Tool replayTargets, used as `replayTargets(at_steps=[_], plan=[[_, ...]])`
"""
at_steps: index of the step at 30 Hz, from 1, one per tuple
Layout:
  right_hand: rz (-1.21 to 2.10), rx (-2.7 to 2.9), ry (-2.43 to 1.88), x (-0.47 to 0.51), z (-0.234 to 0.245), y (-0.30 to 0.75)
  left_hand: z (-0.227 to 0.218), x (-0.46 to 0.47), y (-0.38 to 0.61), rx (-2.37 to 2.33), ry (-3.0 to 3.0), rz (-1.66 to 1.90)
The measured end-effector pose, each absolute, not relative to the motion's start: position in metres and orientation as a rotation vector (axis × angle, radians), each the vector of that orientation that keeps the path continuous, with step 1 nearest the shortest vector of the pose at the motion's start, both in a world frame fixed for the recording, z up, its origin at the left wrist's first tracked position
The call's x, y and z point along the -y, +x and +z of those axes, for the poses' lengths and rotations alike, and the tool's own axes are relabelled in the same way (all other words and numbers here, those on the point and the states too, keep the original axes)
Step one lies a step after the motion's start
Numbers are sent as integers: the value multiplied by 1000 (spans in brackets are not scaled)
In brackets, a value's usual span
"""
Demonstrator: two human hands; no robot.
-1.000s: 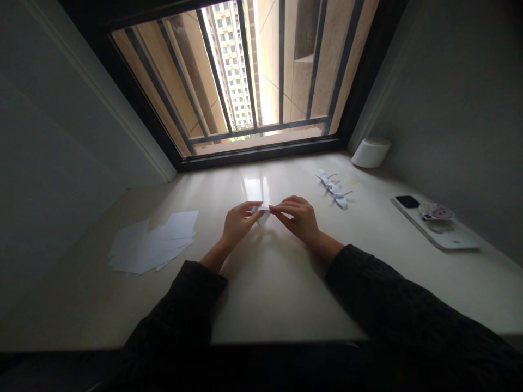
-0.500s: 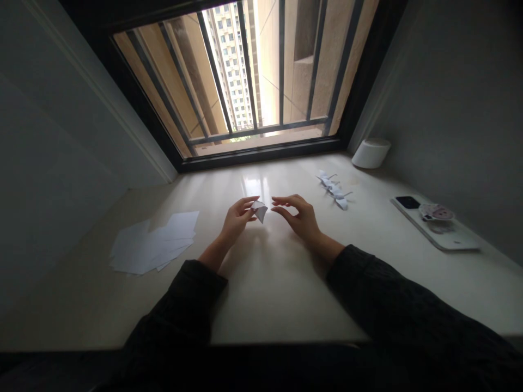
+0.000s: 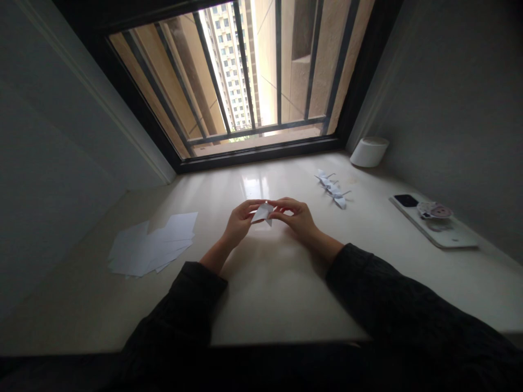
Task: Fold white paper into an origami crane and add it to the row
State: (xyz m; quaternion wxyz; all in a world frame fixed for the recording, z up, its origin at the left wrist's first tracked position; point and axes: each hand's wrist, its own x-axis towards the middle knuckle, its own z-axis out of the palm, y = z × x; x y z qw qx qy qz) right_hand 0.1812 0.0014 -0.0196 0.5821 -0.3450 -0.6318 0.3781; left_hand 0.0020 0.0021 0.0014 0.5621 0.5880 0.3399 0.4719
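Note:
A small folded piece of white paper is held up between my two hands, above the pale sill. My left hand pinches its left side, thumb below and fingers along the top. On the other side, my right hand grips the right edge between thumb and fingertips. One pointed flap hangs down near the right thumb. The fingers cover part of the paper, so its full shape is hidden.
Loose white paper sheets lie overlapping at the left. Several folded paper cranes stand in a row at the back right. Farther right are a white cup-like object and a phone with a round grip. A barred window rises behind.
My right hand has moved left and closed on the folded paper, which it was apart from before. The paper has turned in my left hand.

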Motion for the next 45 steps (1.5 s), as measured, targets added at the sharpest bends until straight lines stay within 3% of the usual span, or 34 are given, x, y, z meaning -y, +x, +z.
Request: replayTargets(at_steps=[9,23,31,45], plan=[[716,1556,-825,2,-19,182,2,2,7,-769,1448,1140],[732,1506,-881,0,-20,183,-3,2,1,-913,1787,1089],[605,1601,-949,3,-18,183,6,14,3,-1147,2255,1355],[620,1590,-948,5,-15,183,3,14,2,-1036,2215,1477]])
